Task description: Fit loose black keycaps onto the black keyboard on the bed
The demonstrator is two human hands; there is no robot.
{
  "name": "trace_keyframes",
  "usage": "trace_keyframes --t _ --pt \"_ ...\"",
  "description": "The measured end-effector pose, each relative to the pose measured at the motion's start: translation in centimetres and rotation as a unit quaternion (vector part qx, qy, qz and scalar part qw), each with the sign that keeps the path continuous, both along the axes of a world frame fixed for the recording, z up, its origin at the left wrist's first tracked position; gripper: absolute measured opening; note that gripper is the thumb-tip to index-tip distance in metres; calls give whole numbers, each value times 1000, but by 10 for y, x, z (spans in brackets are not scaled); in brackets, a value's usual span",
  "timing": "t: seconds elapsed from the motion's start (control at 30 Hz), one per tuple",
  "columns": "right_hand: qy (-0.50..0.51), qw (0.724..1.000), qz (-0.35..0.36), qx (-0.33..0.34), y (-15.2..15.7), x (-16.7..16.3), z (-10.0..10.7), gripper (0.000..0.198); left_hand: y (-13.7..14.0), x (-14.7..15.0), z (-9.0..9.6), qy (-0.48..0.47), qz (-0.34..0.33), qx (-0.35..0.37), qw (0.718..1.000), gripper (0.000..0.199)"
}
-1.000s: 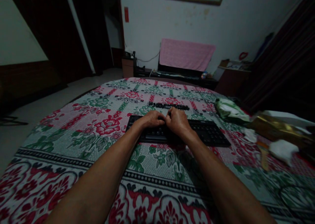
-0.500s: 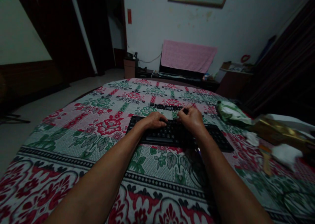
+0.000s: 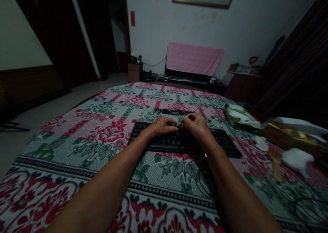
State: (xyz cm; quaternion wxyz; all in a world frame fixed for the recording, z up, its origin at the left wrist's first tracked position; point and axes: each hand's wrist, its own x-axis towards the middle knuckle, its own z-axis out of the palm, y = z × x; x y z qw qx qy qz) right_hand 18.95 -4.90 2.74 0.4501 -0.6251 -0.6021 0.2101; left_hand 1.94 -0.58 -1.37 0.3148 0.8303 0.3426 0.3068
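Observation:
A black keyboard [image 3: 164,146] lies on the patterned tablecloth [image 3: 110,134] in front of me. Over its upper middle keys is my left hand [image 3: 163,126], thumb and forefinger brought together near the tip of my right hand. My right hand [image 3: 196,125] is closed in a pinch just beside it, above the same keys. A thin dark wire-like piece sticks up past its knuckles; what the fingers hold is too small and dim to name. Behind the keyboard runs a row of loose black keycaps [image 3: 175,112], partly hidden by my right hand.
To the right lie a green and white packet [image 3: 241,116], a brush [image 3: 276,166], crumpled white tissue [image 3: 298,159] and a gold box [image 3: 284,135]. A dark cable [image 3: 202,183] loops near my right forearm. A pink towel [image 3: 194,58] hangs over a screen beyond the table.
My right hand has moved slightly left and down, so its fingertips meet those of my left hand. The left thumb and forefinger have reached a little to the right. The view has shifted slightly.

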Motion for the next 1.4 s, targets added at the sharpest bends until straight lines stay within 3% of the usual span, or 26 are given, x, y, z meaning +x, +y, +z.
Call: trace_keyframes --t 0.1,0.2,0.4,0.67,0.97,1.1,1.4 --pt "-8 1000 -4 7 2 -1 -5 16 0 0 1 4 -7 30 1000 28" --pt "-27 999 -18 12 2 -6 -10 17 -4 2 7 72 40 101 992 25" --pt "-25 997 -46 51 3 -12 -10 18 -18 10 17 262 148 193 934 30" --pt "-15 992 -97 84 2 -7 -10 22 10 -9 17 234 240 96 937 31" --pt "-37 995 -49 84 1 -11 -26 24 42 -20 30 356 263 0 897 27" --pt "-32 995 -47 80 3 -9 -27 22 45 -25 37 403 277 -1 872 29" --pt "-57 995 -46 74 1 -10 -25 21 57 -22 32 406 285 16 868 27"
